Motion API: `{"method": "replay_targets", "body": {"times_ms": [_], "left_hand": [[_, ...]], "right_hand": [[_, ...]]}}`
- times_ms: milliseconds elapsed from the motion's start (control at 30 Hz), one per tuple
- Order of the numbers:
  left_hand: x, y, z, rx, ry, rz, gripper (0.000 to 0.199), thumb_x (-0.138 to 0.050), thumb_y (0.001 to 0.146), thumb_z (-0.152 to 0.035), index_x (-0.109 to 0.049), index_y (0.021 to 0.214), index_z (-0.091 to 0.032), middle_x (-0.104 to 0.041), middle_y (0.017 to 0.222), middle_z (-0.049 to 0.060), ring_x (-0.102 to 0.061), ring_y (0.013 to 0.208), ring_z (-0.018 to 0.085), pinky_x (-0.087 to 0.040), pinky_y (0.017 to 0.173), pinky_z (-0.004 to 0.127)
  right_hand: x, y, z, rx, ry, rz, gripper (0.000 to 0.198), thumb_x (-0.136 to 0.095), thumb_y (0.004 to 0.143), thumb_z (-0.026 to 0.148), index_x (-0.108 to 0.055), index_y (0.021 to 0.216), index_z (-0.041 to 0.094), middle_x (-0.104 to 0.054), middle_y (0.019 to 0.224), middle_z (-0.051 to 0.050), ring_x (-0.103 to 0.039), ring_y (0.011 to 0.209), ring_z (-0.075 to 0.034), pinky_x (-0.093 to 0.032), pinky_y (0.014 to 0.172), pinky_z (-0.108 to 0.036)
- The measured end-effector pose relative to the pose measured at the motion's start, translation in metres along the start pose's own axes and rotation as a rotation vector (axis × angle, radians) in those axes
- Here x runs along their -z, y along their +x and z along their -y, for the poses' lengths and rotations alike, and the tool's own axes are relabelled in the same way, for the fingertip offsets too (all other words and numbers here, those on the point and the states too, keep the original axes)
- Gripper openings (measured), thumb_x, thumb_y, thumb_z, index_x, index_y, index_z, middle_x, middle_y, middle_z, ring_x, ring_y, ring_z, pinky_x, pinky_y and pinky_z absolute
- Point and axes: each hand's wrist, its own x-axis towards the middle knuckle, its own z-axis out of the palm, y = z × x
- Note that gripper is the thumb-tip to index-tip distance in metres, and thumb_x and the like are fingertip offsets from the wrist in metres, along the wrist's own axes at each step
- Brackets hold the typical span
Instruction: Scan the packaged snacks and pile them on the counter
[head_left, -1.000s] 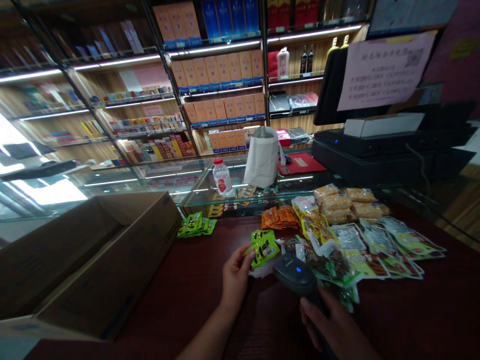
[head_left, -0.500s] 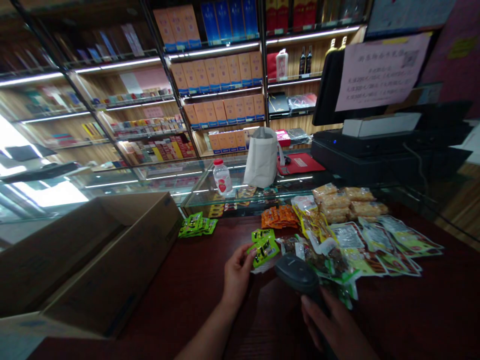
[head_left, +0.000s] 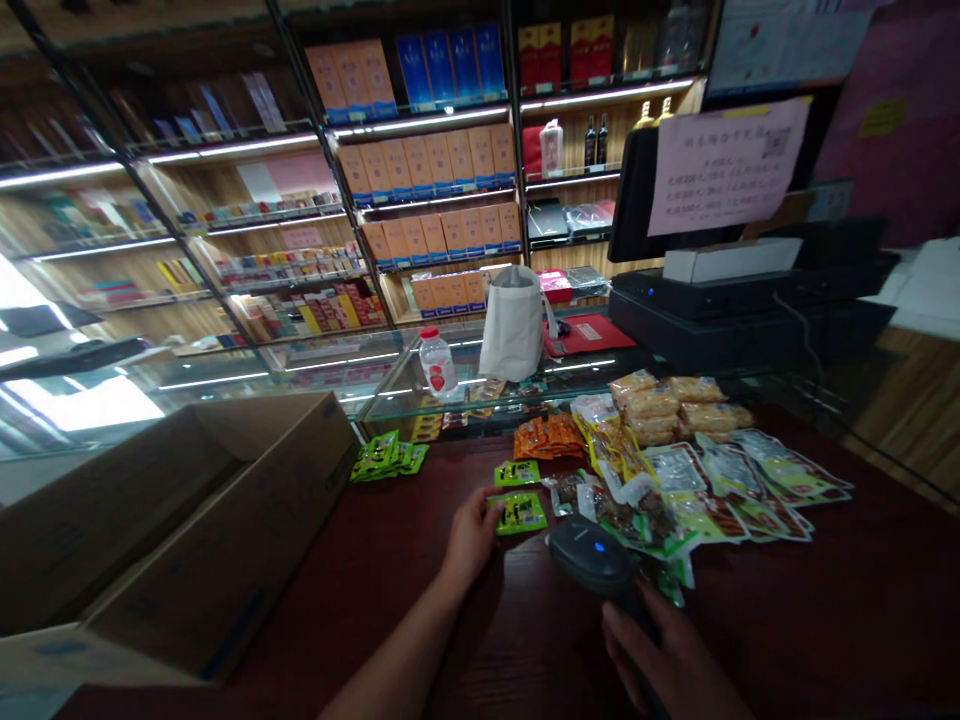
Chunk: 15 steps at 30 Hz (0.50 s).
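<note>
My left hand (head_left: 471, 535) pinches the left edge of a small green snack packet (head_left: 523, 513) between thumb and fingers, close above the dark wooden counter. Just behind it lies another green packet (head_left: 517, 473). My right hand (head_left: 664, 645) is wrapped around the handle of a dark grey barcode scanner (head_left: 589, 555), whose head points toward the held packet. A small blue light glows on top of the scanner. Beyond the scanner are bags of dark snacks (head_left: 615, 508) with green edges. A pile of green packets (head_left: 386, 456) lies farther left.
An open cardboard box (head_left: 247, 540) stands at the left. Orange packets (head_left: 549, 437), yellow-edged bags (head_left: 611, 440), tan snack packs (head_left: 656, 408) and flat clear pouches (head_left: 739, 480) lie across the counter. Behind are a bottle (head_left: 437, 362), a white bag (head_left: 513, 325) and a monitor (head_left: 637, 200).
The blue light on the scanner has come on. The held green packet now lies flatter and apart from the one behind it. My view has shifted slightly.
</note>
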Motion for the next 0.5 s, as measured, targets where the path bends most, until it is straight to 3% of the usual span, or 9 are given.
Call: {"method": "replay_targets", "body": {"times_ms": [200,333,500], "left_hand": [[-0.003,0.023,-0.009,0.035,0.174,0.043,0.016,-0.060,0.083,-0.027,-0.048,0.091,-0.022,-0.054,0.062,-0.008,-0.051,0.041,0.009,-0.039,0.037,0.016],[-0.003,0.027,-0.015,0.024,0.316,0.042,0.014,-0.060,0.085,-0.025,-0.047,0.090,-0.022,-0.059,0.066,-0.006,-0.054,0.042,0.010,-0.041,0.043,0.018],[0.012,0.023,-0.025,-0.029,0.548,-0.037,0.022,-0.064,0.086,-0.035,-0.053,0.098,-0.020,-0.068,0.079,0.006,-0.069,0.079,0.024,-0.049,0.071,0.031]], "right_hand": [[0.004,-0.008,0.001,-0.072,-0.001,0.021,0.056,-0.055,0.076,0.079,-0.057,0.082,0.023,-0.053,0.054,0.006,-0.048,0.042,-0.012,-0.040,0.042,-0.023],[-0.001,-0.015,-0.006,-0.125,0.117,-0.137,0.068,-0.065,0.065,0.080,-0.063,0.100,0.022,-0.062,0.068,0.000,-0.058,0.055,-0.017,-0.047,0.047,-0.024],[-0.003,-0.020,-0.019,-0.092,0.120,-0.097,0.065,-0.064,0.067,0.080,-0.065,0.094,0.021,-0.059,0.059,0.002,-0.052,0.050,-0.015,-0.042,0.047,-0.024]]}}
